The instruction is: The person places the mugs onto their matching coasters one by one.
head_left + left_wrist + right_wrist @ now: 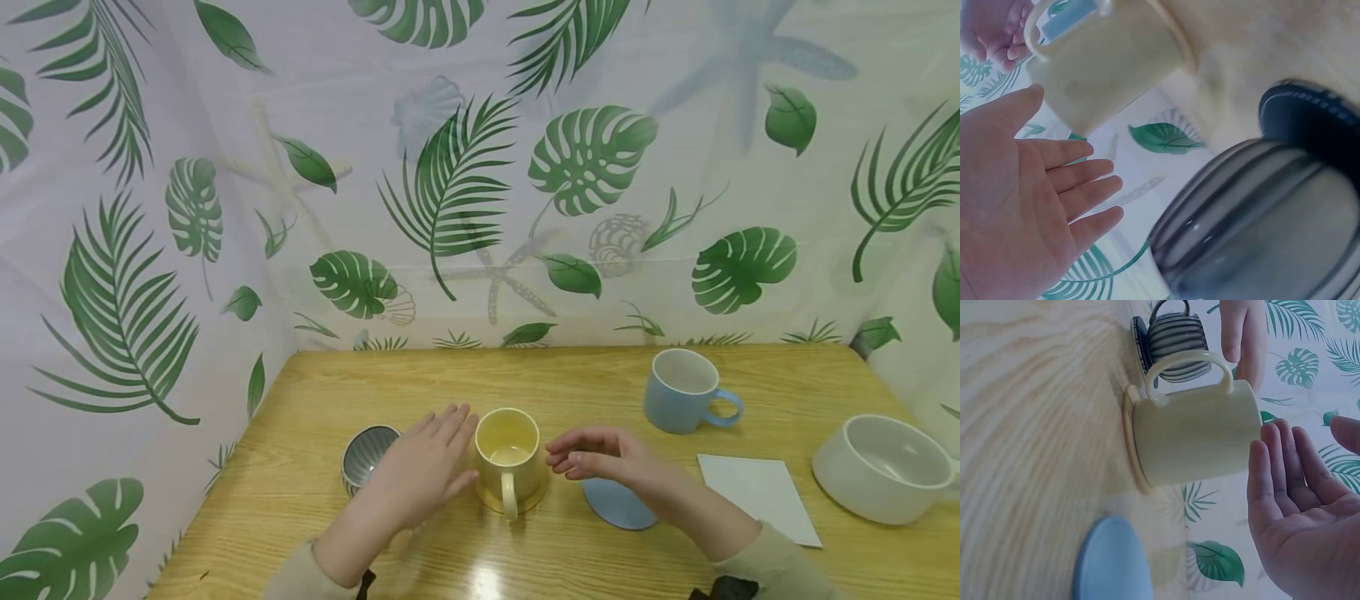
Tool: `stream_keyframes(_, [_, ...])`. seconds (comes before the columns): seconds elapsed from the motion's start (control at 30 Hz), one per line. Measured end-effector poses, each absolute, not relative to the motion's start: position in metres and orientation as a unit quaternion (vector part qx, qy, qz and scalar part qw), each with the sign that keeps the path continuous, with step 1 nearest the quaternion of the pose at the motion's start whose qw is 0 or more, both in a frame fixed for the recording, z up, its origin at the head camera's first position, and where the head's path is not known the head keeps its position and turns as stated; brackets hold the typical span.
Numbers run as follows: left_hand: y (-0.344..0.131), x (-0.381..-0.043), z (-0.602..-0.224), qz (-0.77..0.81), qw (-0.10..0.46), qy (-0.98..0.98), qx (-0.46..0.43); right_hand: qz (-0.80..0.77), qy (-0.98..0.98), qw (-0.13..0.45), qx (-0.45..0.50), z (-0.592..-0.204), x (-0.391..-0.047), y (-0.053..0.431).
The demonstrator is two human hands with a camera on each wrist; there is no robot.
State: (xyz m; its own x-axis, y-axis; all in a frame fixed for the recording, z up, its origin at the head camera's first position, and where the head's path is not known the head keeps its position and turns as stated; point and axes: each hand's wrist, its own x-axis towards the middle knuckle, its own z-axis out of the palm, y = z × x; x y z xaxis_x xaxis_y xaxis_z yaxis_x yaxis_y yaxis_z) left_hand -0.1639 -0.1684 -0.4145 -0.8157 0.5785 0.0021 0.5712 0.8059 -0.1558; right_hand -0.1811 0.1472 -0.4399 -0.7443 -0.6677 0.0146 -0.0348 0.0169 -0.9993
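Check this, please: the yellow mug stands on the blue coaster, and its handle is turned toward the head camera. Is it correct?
The coaster is wrong: the yellow mug, its handle turned toward the head camera, stands on the yellow coaster. The head view shows it, with the blue coaster apart.

Wrist views nearer (yellow mug (1194, 434) shared)
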Motion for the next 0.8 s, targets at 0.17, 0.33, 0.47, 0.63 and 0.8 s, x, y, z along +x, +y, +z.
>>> stream_keyframes(0.17, [-0.168, -0.164, -0.403, 0.064, 0.032, -0.950, -0.304, -0.647, 0.680, 0.227, -0.261, -0.434, -0.185, 0.155])
stream_keyframes(0.33, [-0.166, -0.164, -0.397, 0.047, 0.040, -0.947, -0.316, -0.646, 0.685, 0.215, -0.261, -0.430, -0.188, 0.161])
stream_keyframes(0.47, [-0.161, -0.164, -0.395, 0.043, 0.039, -0.944, -0.325, -0.644, 0.689, 0.204, -0.261, -0.426, -0.188, 0.166])
stream_keyframes(0.63, [-0.154, -0.164, -0.392, 0.045, 0.034, -0.942, -0.330, -0.641, 0.698, 0.195, -0.251, -0.422, -0.189, 0.171])
stream_keyframes(0.8, [-0.146, -0.164, -0.390, 0.061, 0.035, -0.938, -0.338, -0.646, 0.698, 0.184, -0.249, -0.418, -0.190, 0.178])
